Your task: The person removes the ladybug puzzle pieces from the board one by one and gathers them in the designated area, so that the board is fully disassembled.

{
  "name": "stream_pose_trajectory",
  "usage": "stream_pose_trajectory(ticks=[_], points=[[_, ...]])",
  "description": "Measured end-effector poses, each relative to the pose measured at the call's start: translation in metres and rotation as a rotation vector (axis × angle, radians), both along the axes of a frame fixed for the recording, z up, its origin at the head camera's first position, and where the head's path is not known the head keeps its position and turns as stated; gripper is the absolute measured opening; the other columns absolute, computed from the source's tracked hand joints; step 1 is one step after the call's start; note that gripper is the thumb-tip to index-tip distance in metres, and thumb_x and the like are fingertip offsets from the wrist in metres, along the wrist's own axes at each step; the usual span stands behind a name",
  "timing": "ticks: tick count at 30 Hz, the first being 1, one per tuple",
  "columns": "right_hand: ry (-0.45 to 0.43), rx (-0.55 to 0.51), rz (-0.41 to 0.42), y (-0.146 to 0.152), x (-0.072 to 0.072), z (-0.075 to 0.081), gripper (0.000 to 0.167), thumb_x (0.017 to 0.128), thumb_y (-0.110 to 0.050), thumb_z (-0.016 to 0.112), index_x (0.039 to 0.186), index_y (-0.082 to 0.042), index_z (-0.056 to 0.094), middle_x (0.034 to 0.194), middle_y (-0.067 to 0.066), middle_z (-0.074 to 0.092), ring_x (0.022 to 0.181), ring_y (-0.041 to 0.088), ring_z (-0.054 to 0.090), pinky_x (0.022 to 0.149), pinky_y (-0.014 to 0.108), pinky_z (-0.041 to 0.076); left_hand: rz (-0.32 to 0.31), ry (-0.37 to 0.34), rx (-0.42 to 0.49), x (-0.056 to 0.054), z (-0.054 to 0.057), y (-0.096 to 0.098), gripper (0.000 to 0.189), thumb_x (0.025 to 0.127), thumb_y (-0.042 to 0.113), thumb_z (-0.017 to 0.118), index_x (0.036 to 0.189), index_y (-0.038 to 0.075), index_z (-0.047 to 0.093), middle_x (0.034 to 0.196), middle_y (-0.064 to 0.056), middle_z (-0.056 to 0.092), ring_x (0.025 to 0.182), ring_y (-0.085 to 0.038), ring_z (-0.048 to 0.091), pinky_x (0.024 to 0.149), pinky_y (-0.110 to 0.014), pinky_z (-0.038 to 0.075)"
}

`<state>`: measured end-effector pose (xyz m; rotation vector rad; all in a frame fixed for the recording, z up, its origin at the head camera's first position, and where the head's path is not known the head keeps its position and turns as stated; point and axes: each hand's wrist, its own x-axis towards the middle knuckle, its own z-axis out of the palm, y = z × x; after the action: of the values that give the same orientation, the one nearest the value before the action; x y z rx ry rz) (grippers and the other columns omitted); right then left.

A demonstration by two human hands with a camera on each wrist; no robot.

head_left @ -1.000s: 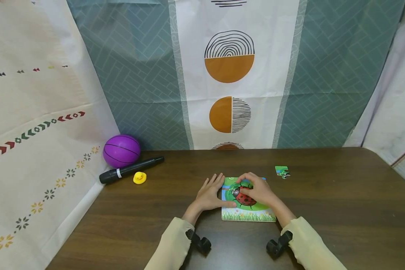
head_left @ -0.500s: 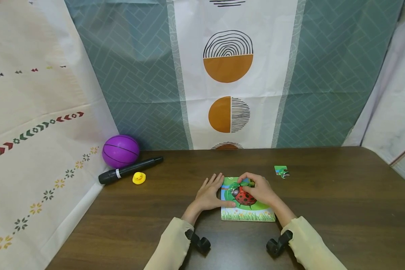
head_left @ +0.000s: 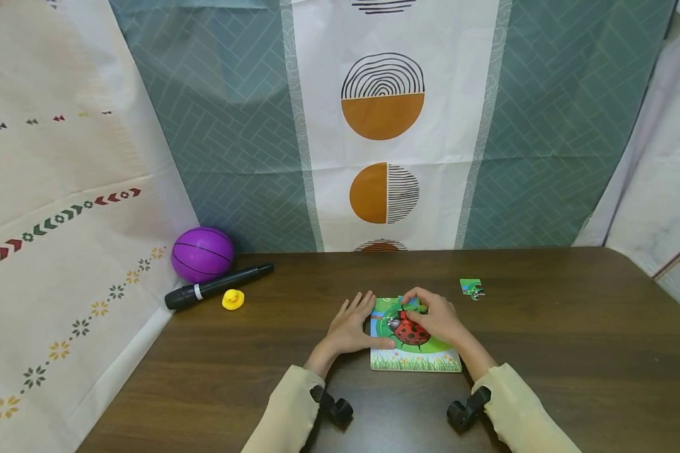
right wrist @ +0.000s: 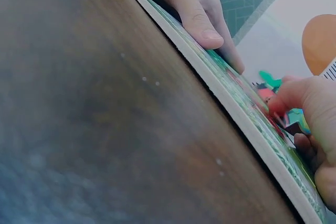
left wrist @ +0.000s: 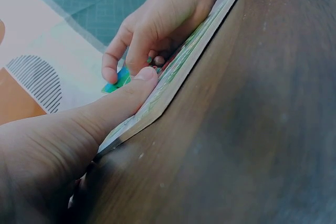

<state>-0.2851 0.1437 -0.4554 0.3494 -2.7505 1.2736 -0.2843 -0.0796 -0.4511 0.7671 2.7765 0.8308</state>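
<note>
The right hand has its grip pinched on a puzzle piece at the far edge of the ladybug jigsaw; fingers hide the piece's long axis. The left hand, fingers straight, rests at the jigsaw's left edge, farther from this piece. Compared with one second ago, the right thumb lies nearer the far edge.

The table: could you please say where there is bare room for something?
Bare tabletop lies between the yellow duck and left hand, and right of the right hand, nearer than the loose puzzle piece. It is crowded at the puzzle board, where both hands work, and where duck, black rod and purple ball cluster.
</note>
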Motion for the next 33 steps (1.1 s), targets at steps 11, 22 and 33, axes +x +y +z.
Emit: stream_pose_trajectory(ticks=[11, 22, 33], points=[[0.015, -0.105, 0.090, 0.000, -0.001, -0.001, 0.019, 0.092, -0.006, 0.063, 0.109, -0.013, 0.059, 0.124, 0.014, 0.064, 0.103, 0.029, 0.058, 0.079, 0.038, 0.049, 0.016, -0.019, -0.013, -0.001, -0.001, 0.000, 0.104, 0.079, 0.055, 0.074, 0.156, 0.009, 0.020, 0.165, -0.007, 0.014, 0.155, -0.029, 0.006, 0.125, -0.052, 0.005], [-0.005, -0.287, 0.132, 0.016, -0.005, 0.009, 0.031, 0.093, -0.003, 0.060, 0.122, -0.002, 0.051, 0.120, 0.024, 0.060, 0.080, 0.019, 0.061, 0.069, 0.028, 0.053, 0.003, -0.016, 0.002, 0.000, 0.003, 0.001, 0.106, 0.078, 0.057, 0.074, 0.156, 0.008, 0.021, 0.165, -0.007, 0.015, 0.155, -0.029, 0.007, 0.125, -0.052, 0.005], [-0.046, -0.229, 0.022, 0.078, 0.003, 0.022, 0.042, 0.095, -0.015, 0.064, 0.127, 0.003, 0.045, 0.098, 0.018, 0.070, 0.075, 0.009, 0.066, 0.068, 0.026, 0.051, 0.001, -0.017, 0.019, 0.000, 0.000, -0.002, 0.105, 0.078, 0.053, 0.076, 0.156, 0.009, 0.021, 0.165, -0.007, 0.015, 0.155, -0.030, 0.007, 0.125, -0.052, 0.005]])
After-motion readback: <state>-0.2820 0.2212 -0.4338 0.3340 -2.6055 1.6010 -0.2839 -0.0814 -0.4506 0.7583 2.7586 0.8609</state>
